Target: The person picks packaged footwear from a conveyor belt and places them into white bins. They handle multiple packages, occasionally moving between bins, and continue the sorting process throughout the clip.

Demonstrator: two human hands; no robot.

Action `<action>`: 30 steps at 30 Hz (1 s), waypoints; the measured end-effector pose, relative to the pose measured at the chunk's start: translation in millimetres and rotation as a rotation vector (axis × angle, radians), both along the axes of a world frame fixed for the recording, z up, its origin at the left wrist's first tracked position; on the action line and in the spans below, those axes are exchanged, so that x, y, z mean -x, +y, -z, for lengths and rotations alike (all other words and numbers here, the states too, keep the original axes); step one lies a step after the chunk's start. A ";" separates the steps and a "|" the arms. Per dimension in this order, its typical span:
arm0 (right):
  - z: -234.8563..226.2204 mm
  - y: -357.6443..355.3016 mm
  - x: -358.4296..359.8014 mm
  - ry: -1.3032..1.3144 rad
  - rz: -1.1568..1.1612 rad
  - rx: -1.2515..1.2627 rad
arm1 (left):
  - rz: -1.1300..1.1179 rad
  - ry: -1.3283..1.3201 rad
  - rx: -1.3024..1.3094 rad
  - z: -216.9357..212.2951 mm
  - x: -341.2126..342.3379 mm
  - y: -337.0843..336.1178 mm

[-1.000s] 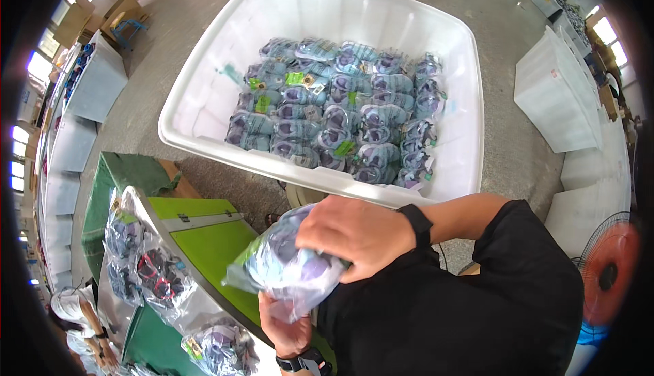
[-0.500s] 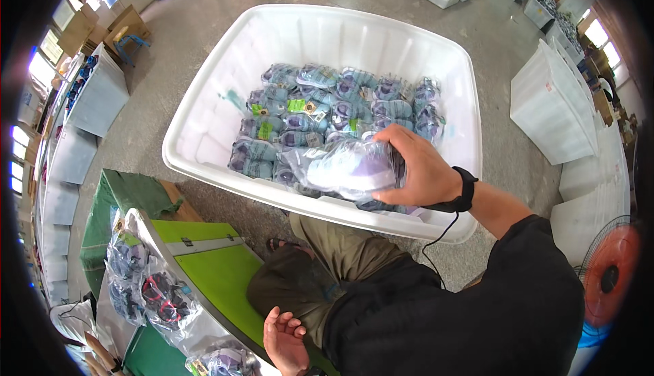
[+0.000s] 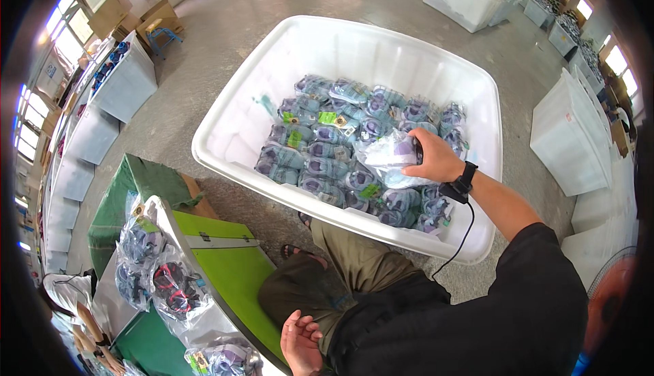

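Observation:
My right hand [image 3: 436, 158] grips a pair of shoes in a clear plastic bag [image 3: 390, 157], pale-soled with a purple part showing, over a large white plastic bin [image 3: 211, 127]. Beneath it, rows of bagged blue-and-purple shoes [image 3: 327, 166] cover the bin's floor, a few with bright green tags. A dark band with a cable is round my right wrist. Down by my lap, my left hand [image 3: 302, 345] is loosely curled, fingers a little apart, with nothing in it. Beside it, more bagged shoes [image 3: 221, 359] lie on the edge of a workbench.
The workbench has a lime-green panel [image 3: 228, 260]; bagged shoes with red trim [image 3: 176, 287] rest on it. Another person's arms [image 3: 95, 328] show at the lower left. White bins [image 3: 125, 83] line the left, others [image 3: 569, 134] the right, near a fan [image 3: 613, 301].
My right hand has carried the bagged shoes further over the bin, away from its near rim. The view has shifted, and my left hand stays by my lap.

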State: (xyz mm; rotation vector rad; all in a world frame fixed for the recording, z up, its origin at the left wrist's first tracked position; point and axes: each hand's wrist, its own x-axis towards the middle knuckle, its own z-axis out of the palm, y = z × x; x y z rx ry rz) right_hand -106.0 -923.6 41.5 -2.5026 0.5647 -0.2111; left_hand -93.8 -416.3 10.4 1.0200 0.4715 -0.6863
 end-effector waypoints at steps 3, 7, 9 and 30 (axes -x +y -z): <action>14.1 -9.9 -4.5 0.018 -0.030 0.024 | -0.013 0.017 0.003 1.7 3.3 0.2; 20.2 -25.0 -17.7 0.123 -0.167 0.024 | -0.027 0.034 -0.026 3.8 5.4 2.8; 16.4 -37.3 -36.3 0.145 -0.257 0.057 | -0.034 0.030 -0.052 3.8 5.0 5.6; -0.9 143.7 -165.0 0.036 -0.604 -0.575 | -0.866 -0.530 -0.924 -45.5 70.1 164.4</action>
